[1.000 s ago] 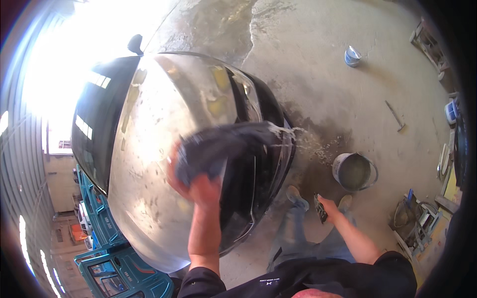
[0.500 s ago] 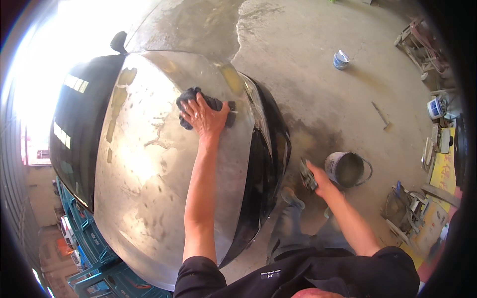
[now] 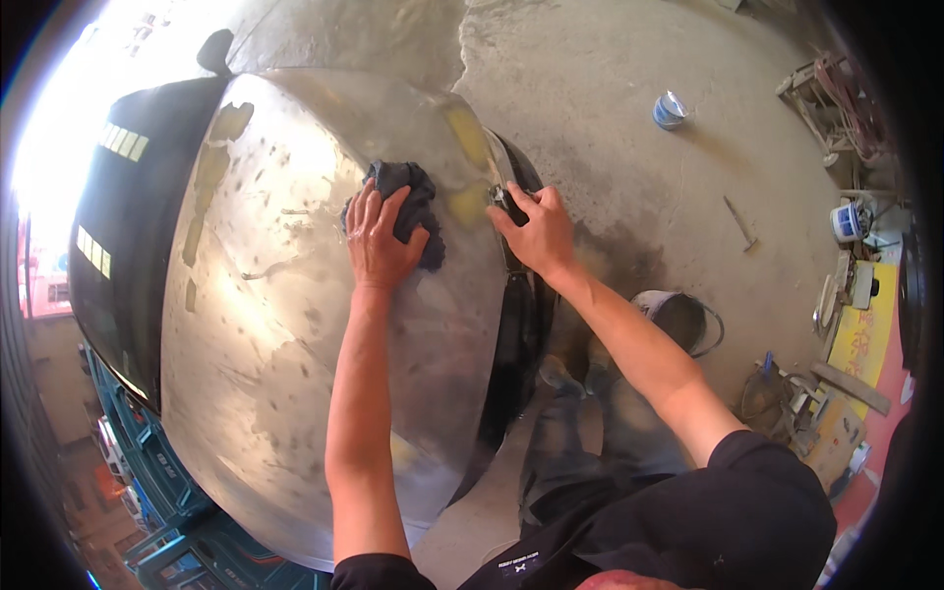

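Note:
My left hand (image 3: pixel 379 246) presses a bunched dark cloth (image 3: pixel 405 179) onto the bare, dull-metal hood (image 3: pixel 285 344) of a car. Its fingers curl over the cloth's near side, with the thumb on the right. At the hood's front edge, beside a yellowish patch (image 3: pixel 466 205), my right hand (image 3: pixel 547 232) grips a small dark block (image 3: pixel 508 205) between thumb and fingers. Most of the block is hidden by that hand. Damp streaks and dark spots mark the hood's surface.
A bucket of murky liquid (image 3: pixel 678 320) stands on the floor right of my legs, partly behind my right forearm. Farther off are a blue-white pail (image 3: pixel 670 111) and a long-handled tool (image 3: pixel 739 224). Teal plastic racks (image 3: pixel 177 472) sit left of the car; clutter (image 3: pixel 801 403) lines the right.
My right hand has come up from beside the bucket to the hood's front edge, carrying the block. My left hand has shifted slightly left on the cloth, its fingers closer together.

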Demonstrator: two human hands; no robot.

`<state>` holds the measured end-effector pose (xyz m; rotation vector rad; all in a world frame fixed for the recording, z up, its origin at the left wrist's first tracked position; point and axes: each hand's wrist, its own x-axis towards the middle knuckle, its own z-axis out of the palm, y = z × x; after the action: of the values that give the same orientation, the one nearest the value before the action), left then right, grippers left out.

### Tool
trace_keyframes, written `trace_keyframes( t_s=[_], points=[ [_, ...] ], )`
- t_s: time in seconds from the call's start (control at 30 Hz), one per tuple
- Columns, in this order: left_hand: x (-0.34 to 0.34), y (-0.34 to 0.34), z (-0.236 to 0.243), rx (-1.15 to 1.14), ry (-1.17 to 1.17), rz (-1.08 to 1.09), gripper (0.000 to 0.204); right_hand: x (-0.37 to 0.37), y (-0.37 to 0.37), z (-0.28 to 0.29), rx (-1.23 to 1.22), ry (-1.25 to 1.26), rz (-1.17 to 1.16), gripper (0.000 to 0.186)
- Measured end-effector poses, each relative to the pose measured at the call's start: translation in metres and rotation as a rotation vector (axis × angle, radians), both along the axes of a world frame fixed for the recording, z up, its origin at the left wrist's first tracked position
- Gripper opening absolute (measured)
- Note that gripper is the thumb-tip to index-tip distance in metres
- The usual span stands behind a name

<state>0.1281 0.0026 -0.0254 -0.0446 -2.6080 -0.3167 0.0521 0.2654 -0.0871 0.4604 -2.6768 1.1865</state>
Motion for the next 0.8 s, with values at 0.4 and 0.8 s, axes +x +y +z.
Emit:
trace_keyframes(
  t_s=[0.4, 0.8],
  points=[
    [-0.011, 0.007, 0.009, -0.008, -0.019, 0.023, 0.063, -0.021, -0.034, -0.016, -0.040, 0.087, -0.133, 0.051],
    [-0.008, 0.009, 0.004, 0.019, -0.036, 0.036, 0.062, -0.047, -0.047, -0.003, -0.081, 0.023, -0.104, 0.050]
  ],
)
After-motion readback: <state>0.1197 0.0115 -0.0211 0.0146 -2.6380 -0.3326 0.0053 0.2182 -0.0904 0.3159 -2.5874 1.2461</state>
